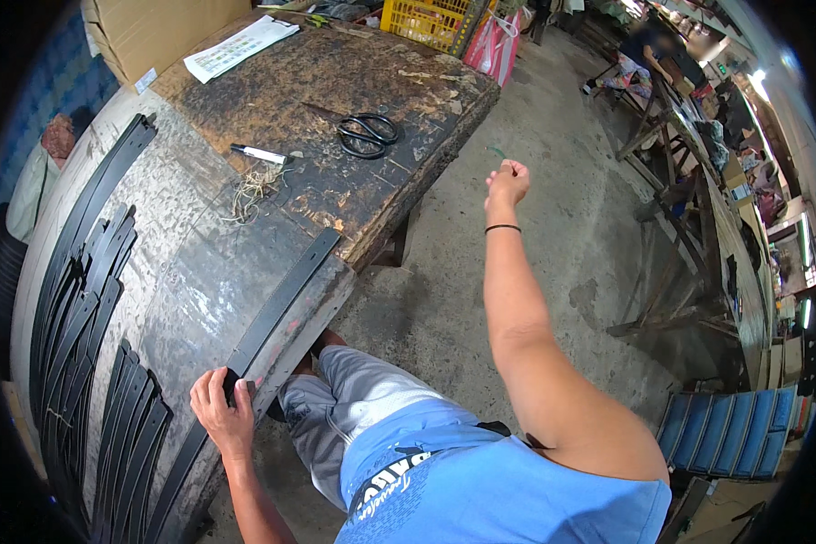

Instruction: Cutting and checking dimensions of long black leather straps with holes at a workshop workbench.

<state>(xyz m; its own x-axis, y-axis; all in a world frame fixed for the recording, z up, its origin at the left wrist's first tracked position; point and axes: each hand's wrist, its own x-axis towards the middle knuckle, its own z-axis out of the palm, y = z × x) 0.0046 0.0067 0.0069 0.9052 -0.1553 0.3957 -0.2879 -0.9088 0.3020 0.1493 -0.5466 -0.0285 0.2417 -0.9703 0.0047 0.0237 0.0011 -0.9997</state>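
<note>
A long black strap [286, 292], probably leather, lies along the near edge of the worktable. My left hand [222, 415] is closed over it, fingers on one side and thumb on the other; a small dark piece shows between them. My right arm reaches out past the table, over the floor. Its hand [508, 184] is pinched, and a thin green strand [495, 150] sticks out from the fingertips. Left of my left hand, several black straps [136, 422] lie in a bundle. A bigger pile of black straps [72, 317] spreads along the far left side.
Black-handled scissors [367, 136], a white marker [259, 154] and a tangle of string [252, 195] lie on the worktable [190, 263]. Papers [241, 48], a cardboard box [159, 32] and a yellow crate [423, 23] are farther back. Across the concrete floor [444, 281], a person [639, 54] sits by a bench.
</note>
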